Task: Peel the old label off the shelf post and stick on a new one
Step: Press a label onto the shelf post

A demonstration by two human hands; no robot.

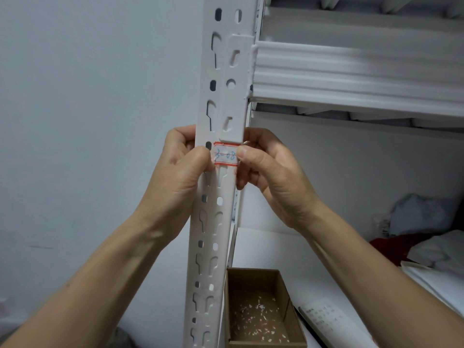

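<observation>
Pinching the 3-08 label (226, 154) onto the shelf post (222, 71) front face, left hand (183, 169) and right hand (272, 169) thumbs on its ends, fingers curled behind post; looks like stick-on step, next needs firm rub-down of edges.

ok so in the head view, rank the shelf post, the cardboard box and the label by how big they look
1. shelf post: runs from the top of the frame to the bottom
2. cardboard box: low in the frame, beside the post
3. label: clearly smallest, a narrow band across the post
</observation>
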